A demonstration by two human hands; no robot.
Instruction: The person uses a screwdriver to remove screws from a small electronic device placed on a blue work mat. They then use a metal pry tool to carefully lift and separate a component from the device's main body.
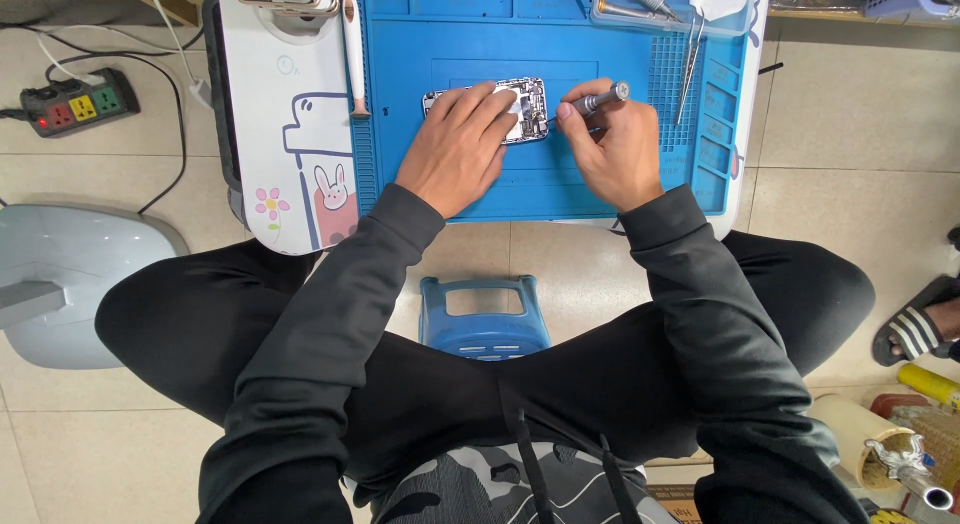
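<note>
The opened phone [500, 106] lies face down near the middle of the blue work mat [600, 184], its insides showing as a patchwork of metal shields and dark parts. The left hand [455, 149] lies flat over the phone's near half with the fingers spread and lightly curled, pressing it to the mat rather than gripping it. The right hand [612, 144] is closed around a small silver screwdriver [597, 101], thumb and forefinger pinching the shaft, with the tip slanting down to the phone's right-hand edge; whether the tip sits in a screw head is too small to tell. Judging from this, the step is working a tiny screw, and it would go best with the driver brought closer to upright over the screw, steady downward pressure and slow turns from the fingertips, so the bit does not slip and scar the board. The left hand should hold the phone firm while staying off the loose parts inside. A pair of tweezers [688, 69] lies on the mat to the right of the phone, and a slim white pen-like tool [353, 54] lies along the mat's left edge. Left of the mat is a white board with a cartoon rabbit [290, 134], and below the mat a blue plastic stool [484, 314] shows between the knees.
</note>
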